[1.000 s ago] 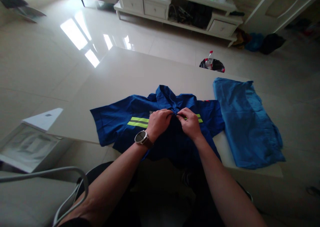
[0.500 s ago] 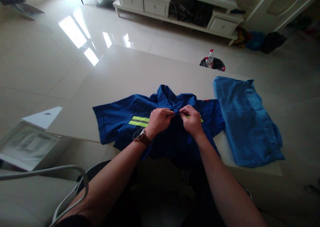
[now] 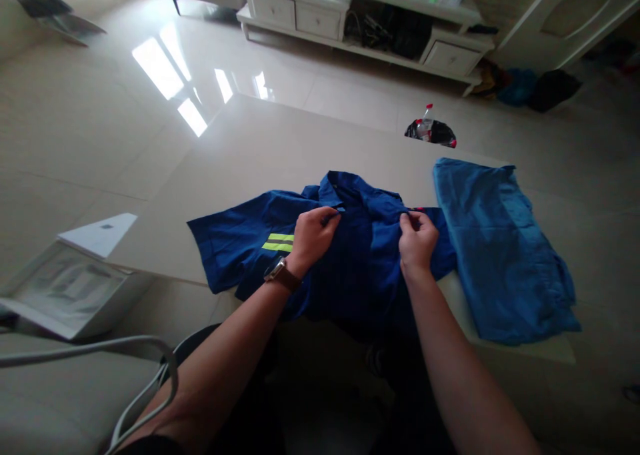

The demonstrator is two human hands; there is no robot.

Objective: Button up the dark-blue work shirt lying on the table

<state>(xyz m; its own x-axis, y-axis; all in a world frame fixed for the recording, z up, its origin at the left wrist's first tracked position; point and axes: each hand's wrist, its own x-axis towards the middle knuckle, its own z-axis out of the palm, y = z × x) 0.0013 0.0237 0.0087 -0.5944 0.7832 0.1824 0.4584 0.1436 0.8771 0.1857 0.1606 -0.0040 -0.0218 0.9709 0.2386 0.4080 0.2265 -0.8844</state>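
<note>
Left hand and right hand each pinch a wrinkled blue cloth shirt, yellow-striped, its collar spread.

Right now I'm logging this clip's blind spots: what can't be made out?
All in the head view:
Shirt: lower hem lost in shadow, buttons too small.
Left hand: hides the cloth under it.
Bin: base hidden by the table.
Dustpan: handle end cut off by the top edge.
</note>
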